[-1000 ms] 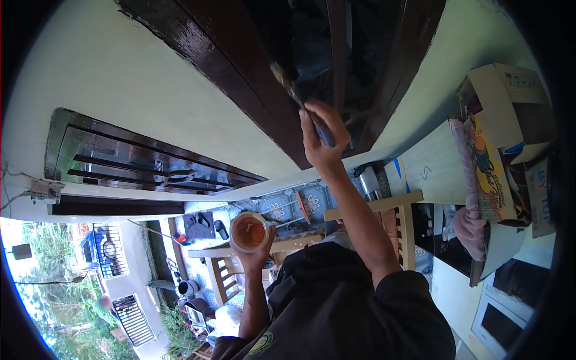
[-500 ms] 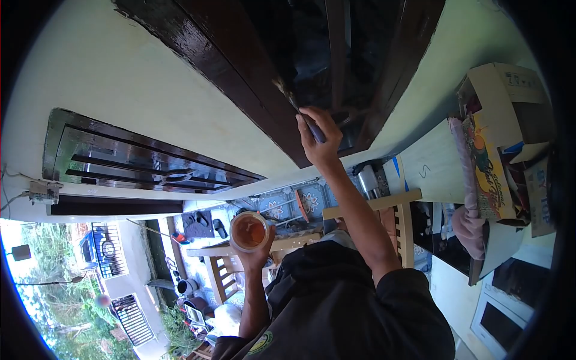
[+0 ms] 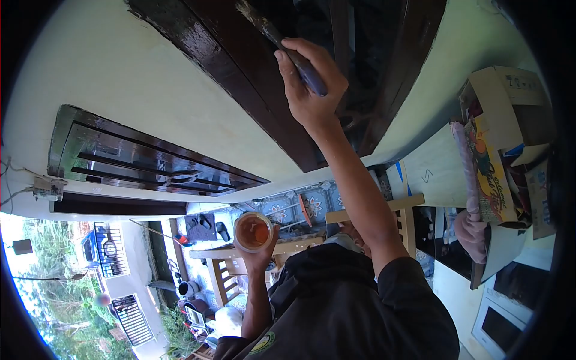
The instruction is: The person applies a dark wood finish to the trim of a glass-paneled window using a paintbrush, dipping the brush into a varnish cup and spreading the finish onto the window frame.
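My right hand is raised and closed around the dark handle of a paintbrush. The bristles point up and left, overlapping the dark brown window frame in this view. Glossy patches shine on the frame's upper left part, and dark glass panes lie inside it. Lower down, my left hand is wrapped round a clear plastic cup. Amber-brown liquid shows through its open top.
A second brown window is set in the pale wall at left. Wooden furniture stands below on the patterned tile floor. Cardboard boxes and a pink cloth sit at right. Sandals lie on the floor.
My right hand has moved up with the paintbrush, higher along the window frame. My left hand holds the cup in nearly the same place.
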`<state>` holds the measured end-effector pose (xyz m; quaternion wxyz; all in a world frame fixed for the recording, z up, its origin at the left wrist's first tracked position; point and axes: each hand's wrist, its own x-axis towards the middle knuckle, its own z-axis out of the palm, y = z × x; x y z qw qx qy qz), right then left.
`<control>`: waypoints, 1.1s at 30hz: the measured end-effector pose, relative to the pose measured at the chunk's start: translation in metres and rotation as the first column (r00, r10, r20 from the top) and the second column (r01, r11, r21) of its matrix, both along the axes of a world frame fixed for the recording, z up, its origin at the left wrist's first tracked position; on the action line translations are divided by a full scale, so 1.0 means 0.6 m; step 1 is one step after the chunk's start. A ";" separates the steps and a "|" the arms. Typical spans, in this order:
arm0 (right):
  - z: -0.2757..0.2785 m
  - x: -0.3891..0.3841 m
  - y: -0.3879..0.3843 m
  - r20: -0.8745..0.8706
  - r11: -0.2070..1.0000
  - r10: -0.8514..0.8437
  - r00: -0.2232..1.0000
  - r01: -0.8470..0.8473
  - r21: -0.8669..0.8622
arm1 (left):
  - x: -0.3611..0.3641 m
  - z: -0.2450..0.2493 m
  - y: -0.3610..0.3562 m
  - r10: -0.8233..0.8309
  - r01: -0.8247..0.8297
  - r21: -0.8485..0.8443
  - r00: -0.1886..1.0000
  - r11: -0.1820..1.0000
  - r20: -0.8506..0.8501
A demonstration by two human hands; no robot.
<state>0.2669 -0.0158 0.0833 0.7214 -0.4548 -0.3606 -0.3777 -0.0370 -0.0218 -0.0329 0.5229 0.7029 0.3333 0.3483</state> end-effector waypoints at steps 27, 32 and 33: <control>-0.153 -0.037 -0.029 -0.137 0.980 -0.009 0.991 -0.018 -0.197 | -0.010 -0.003 -0.006 -0.020 0.020 -0.010 1.000 1.000 -0.004; -0.232 -0.050 -0.051 -0.245 0.934 -0.049 0.968 -0.042 -0.355 | -0.016 -0.005 -0.008 -0.014 0.014 0.015 1.000 1.000 -0.026; -0.226 -0.055 -0.055 -0.244 0.935 -0.052 0.968 -0.039 -0.353 | -0.016 -0.003 -0.009 -0.011 0.011 0.012 1.000 1.000 -0.026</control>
